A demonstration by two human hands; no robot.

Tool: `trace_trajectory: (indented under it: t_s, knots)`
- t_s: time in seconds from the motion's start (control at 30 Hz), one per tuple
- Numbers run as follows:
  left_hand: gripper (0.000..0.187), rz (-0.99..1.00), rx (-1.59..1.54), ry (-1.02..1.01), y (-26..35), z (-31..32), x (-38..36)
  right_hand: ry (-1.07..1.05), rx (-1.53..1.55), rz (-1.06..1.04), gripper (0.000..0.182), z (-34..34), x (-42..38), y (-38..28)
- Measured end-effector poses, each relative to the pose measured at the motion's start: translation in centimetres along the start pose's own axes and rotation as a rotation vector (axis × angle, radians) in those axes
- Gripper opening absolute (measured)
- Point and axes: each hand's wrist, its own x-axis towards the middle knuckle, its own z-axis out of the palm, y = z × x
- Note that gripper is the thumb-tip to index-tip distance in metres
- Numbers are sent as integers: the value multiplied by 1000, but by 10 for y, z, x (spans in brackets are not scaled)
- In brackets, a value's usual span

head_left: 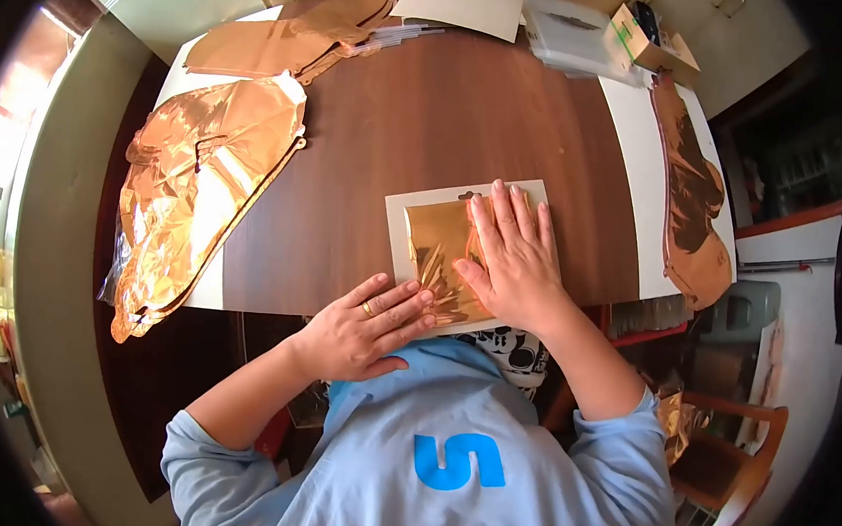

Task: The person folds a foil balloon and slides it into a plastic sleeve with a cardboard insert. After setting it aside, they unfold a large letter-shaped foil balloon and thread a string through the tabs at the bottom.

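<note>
In front of me, at the near edge of the table, lies a white backing card with a hang hole at its top. A folded copper-gold foil sheet, likely a flat foil balloon, rests on the card. My right hand is spread flat over the right side of the foil and card, fingers stretched toward the far edge. At the lower left corner of the foil, my left hand lies with its fingers extended, fingertips touching the foil's edge. Part of the foil is hidden under both hands.
Large copper foil balloons are piled on the table's left side, with another foil stack behind. More foil lies at the right edge. Clear plastic bags, a small box and a white sheet are at the back. A wooden chair stands at right.
</note>
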Motion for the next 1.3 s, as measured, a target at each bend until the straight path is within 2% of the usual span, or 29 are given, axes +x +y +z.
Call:
trace_trajectory:
  t_s: [0.07,0.17,0.27,0.3,0.43,0.53,0.8,0.9,1.0,1.07,1.2,1.3]
  knots:
    - [57,63,-2,20,-7,-4,1,2,1,-2,74,0,0,1]
    - [50,54,-139,154,-19,-12,13,0,3,2,74,1,-1,1]
    - [52,-143,-28,238,-12,-17,60,-13,4,18,74,-1,1,-1]
    - [58,-164,11,249,-14,-14,73,-15,3,25,74,-1,1,-1]
    - [66,-207,75,166,-26,4,78,12,-23,5,74,2,-2,1]
    - [68,-263,55,177,-27,6,64,7,-13,12,75,1,-2,1]
    - [65,-358,-45,228,-26,0,54,-7,-6,22,76,-1,-1,1]
    - [65,-481,-39,187,-22,-12,77,-18,7,36,76,-2,-2,0]
    - [68,-328,79,266,-25,-1,93,-38,33,55,74,-3,-5,-1]
    - [71,-306,7,225,-29,12,90,-58,18,51,72,-4,-9,1]
    - [77,-278,20,172,-30,15,86,-34,220,60,68,-8,-10,6]
    - [82,-268,115,124,-28,13,82,367,425,73,37,-20,-17,11]
